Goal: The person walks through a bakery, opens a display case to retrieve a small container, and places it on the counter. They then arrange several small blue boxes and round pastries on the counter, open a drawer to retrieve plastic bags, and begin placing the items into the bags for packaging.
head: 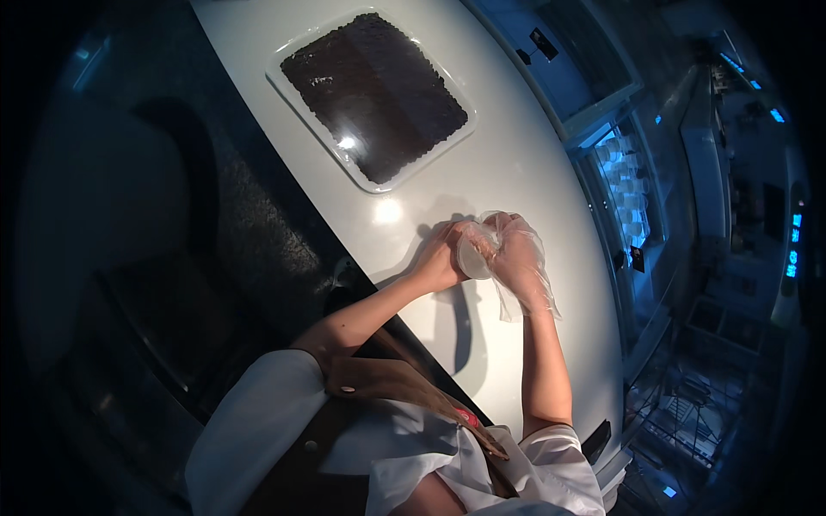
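Observation:
My right hand [518, 258] wears a loose, clear disposable plastic glove, its cuff hanging open around the wrist. Bare at the wrist and back, my left hand [440, 258] meets it above the white countertop [413, 242]. Between the two hands is a rounded piece of translucent plastic [474, 260], held by my left hand. Whether it is a second glove or a small container is unclear. The fingertips of both hands are partly hidden by plastic and by each other. Beyond them lies a white tray [368, 182] bearing a dark, glossy slab [381, 97] with ragged edges.
The counter's straight edge runs diagonally along my left, beside a dark floor area [271, 226]. On the right, past the counter's curved edge, a blue-lit case [626, 180] holds several pale cups or tubs. A black object [596, 440] sits near my right elbow.

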Action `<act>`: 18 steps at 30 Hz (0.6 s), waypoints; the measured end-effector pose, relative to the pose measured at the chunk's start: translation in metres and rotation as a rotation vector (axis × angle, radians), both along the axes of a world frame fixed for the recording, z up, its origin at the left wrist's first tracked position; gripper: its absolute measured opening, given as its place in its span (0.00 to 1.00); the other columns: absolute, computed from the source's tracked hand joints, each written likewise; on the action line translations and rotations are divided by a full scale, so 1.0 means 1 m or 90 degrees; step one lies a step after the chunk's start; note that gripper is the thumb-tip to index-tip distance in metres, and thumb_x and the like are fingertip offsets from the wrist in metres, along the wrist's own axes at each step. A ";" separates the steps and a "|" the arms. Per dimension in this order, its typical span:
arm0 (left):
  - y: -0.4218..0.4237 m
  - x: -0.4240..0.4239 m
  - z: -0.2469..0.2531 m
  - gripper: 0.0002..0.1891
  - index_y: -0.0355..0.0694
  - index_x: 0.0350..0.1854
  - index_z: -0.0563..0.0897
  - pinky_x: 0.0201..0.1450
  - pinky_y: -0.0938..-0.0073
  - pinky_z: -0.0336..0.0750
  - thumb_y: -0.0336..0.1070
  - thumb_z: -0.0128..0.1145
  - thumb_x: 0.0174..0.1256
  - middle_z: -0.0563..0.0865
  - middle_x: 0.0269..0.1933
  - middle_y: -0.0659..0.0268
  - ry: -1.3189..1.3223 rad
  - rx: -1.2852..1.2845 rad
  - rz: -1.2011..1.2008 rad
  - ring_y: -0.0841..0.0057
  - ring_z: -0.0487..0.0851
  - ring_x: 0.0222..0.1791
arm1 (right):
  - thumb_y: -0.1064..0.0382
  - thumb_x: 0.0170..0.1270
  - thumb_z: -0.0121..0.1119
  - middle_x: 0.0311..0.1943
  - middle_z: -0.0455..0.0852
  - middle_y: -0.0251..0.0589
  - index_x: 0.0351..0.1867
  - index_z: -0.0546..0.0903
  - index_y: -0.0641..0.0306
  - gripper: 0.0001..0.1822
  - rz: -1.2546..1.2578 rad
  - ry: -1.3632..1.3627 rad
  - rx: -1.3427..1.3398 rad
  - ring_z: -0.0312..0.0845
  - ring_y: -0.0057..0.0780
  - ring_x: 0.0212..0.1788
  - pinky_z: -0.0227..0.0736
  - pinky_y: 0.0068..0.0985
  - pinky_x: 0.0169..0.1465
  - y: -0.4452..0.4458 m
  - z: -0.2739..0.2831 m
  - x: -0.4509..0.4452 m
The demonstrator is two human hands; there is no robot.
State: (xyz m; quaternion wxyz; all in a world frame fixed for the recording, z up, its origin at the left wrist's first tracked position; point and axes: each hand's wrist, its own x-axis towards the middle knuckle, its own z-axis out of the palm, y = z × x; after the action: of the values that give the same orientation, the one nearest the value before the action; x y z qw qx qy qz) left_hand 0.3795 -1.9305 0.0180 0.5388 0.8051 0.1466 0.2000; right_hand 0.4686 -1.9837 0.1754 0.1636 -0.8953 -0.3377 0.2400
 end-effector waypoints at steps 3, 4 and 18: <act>-0.001 -0.001 -0.001 0.42 0.40 0.64 0.65 0.61 0.55 0.70 0.41 0.74 0.44 0.75 0.58 0.50 0.030 -0.084 -0.008 0.50 0.72 0.60 | 0.39 0.59 0.63 0.36 0.81 0.58 0.37 0.81 0.73 0.30 -0.021 -0.050 0.070 0.79 0.50 0.38 0.75 0.39 0.43 -0.002 -0.015 0.002; 0.000 -0.002 0.001 0.43 0.38 0.63 0.66 0.60 0.55 0.71 0.41 0.74 0.42 0.75 0.59 0.50 0.040 -0.071 -0.006 0.50 0.73 0.60 | 0.42 0.59 0.63 0.35 0.80 0.58 0.35 0.80 0.73 0.28 -0.018 -0.071 0.080 0.78 0.50 0.38 0.74 0.40 0.43 -0.003 -0.020 0.003; -0.004 0.002 -0.019 0.35 0.40 0.58 0.68 0.58 0.57 0.72 0.43 0.69 0.47 0.76 0.55 0.55 -0.042 0.039 0.065 0.52 0.75 0.55 | 0.41 0.42 0.75 0.61 0.70 0.59 0.63 0.70 0.62 0.47 0.066 -0.217 0.083 0.68 0.54 0.60 0.68 0.44 0.61 -0.024 -0.017 -0.033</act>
State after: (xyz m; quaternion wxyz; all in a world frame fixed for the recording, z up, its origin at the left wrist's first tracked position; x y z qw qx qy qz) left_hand 0.3812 -1.9341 -0.0009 0.5072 0.8058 0.1636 0.2582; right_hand 0.4358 -2.0073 0.1588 0.1488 -0.8919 -0.4213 0.0706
